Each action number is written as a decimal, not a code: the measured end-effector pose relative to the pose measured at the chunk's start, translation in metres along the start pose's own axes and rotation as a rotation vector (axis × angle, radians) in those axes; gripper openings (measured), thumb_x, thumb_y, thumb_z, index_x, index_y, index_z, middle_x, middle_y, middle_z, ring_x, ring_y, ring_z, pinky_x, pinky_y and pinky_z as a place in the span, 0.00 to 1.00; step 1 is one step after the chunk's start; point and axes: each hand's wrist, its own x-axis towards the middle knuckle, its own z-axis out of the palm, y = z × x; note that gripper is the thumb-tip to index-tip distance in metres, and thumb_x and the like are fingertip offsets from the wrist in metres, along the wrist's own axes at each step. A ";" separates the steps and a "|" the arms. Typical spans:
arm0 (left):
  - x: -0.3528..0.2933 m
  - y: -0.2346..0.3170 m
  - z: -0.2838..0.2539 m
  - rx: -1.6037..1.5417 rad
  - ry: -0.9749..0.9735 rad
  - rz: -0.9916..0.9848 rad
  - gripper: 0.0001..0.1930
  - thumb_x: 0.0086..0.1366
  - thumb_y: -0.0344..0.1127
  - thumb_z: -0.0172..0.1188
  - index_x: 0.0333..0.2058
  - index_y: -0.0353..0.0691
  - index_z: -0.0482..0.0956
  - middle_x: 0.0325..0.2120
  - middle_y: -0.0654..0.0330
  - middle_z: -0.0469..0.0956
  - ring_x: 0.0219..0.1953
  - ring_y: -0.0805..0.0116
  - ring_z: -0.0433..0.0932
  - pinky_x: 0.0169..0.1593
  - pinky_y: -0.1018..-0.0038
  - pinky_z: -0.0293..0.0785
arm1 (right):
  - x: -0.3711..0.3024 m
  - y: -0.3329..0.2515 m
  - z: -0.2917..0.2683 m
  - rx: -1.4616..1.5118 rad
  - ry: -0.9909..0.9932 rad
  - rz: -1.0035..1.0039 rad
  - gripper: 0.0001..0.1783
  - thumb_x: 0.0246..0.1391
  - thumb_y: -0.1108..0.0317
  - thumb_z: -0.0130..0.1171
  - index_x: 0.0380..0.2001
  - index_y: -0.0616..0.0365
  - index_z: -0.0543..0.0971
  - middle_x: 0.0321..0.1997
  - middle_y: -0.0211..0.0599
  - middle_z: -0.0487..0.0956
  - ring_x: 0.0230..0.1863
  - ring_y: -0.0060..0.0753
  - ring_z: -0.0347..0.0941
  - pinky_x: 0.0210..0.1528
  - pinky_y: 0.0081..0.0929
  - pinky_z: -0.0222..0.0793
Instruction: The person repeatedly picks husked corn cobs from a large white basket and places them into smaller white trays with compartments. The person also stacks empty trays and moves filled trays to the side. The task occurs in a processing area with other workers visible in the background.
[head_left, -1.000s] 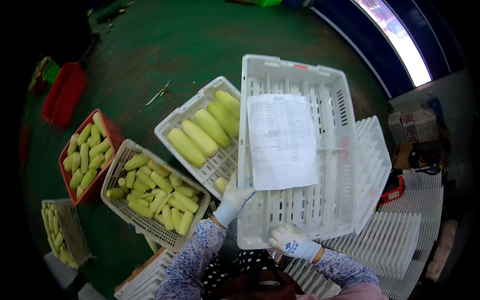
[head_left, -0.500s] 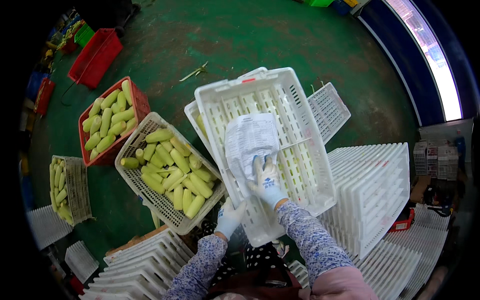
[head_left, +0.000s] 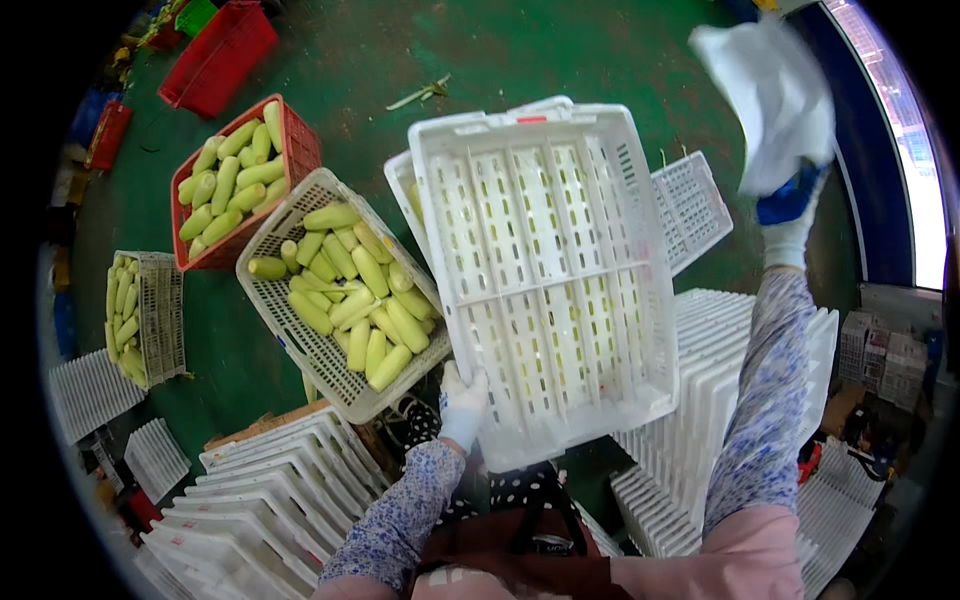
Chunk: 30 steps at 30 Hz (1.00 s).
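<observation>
White empty crate (head_left: 545, 290), slatted bottom, held up in front of the person, above another white crate (head_left: 405, 185) on the floor whose rim shows at its left edge. Left hand (head_left: 462, 405), white glove, grips the empty crate's near left corner, fingers closed on the rim. Right hand (head_left: 785, 215), gloved, arm raised to the upper right, well apart from the crate, clenched on a white sheet of paper (head_left: 775, 95); sheet blurred.

Just left of the held crate: a white basket (head_left: 300, 330) full of pale green vegetables (head_left: 350, 295). Beyond it a red crate (head_left: 290, 150) of the same. Further left a small grey crate (head_left: 160, 315), also filled. Green floor (head_left: 350, 60). Stacks of white crates (head_left: 270, 500) at lower left and right.
</observation>
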 end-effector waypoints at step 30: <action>-0.022 -0.037 0.058 0.009 0.117 -0.025 0.14 0.61 0.36 0.55 0.42 0.33 0.71 0.35 0.43 0.76 0.40 0.45 0.77 0.42 0.58 0.72 | -0.082 0.167 -0.165 -1.473 -0.289 -0.078 0.22 0.58 0.64 0.57 0.50 0.69 0.70 0.43 0.57 0.77 0.43 0.53 0.74 0.46 0.38 0.68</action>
